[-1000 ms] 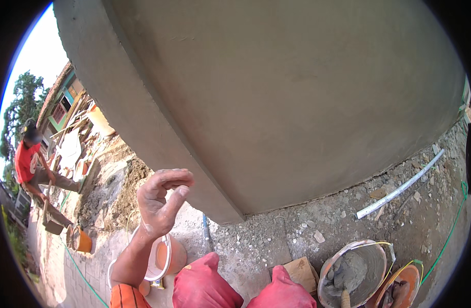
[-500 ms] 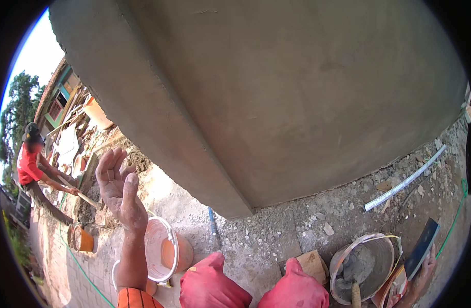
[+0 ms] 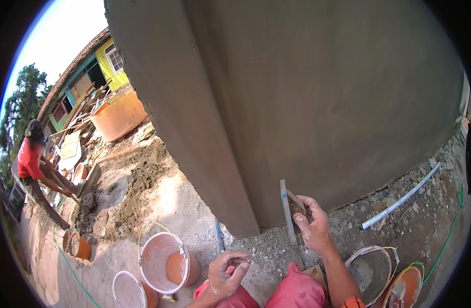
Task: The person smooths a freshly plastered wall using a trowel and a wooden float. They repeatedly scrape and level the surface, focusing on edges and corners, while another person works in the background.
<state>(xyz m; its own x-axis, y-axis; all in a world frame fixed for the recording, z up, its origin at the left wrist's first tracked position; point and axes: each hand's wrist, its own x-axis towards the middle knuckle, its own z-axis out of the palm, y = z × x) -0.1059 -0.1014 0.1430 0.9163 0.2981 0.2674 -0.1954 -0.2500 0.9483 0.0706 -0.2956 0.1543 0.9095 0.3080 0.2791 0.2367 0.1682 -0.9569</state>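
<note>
My right hand (image 3: 313, 226) grips a plastering float (image 3: 288, 213) by its handle, the flat board turned nearly edge-on and upright. The float is in front of the lower part of a grey plastered wall (image 3: 328, 113), close to the foot of its projecting pillar (image 3: 215, 154). Whether the board touches the wall I cannot tell. Above my red-clad knees, my left hand (image 3: 228, 274) is empty, its fingers loosely bent and the thumb apart from them. Beside my right forearm stands a bucket of wet mortar (image 3: 366, 272).
An orange bucket (image 3: 192, 269) and a smaller pail (image 3: 127, 290) stand at the left; another orange bucket (image 3: 410, 285) is at far right. A pale strip (image 3: 400, 197) lies on rubble along the wall. A co-worker in a red shirt (image 3: 30, 159) bends over soil (image 3: 135, 185) at left.
My right hand has brought the float from beside the mortar bucket up toward the wall. My left hand has come down from its raised position to my knees. The view has shifted somewhat left.
</note>
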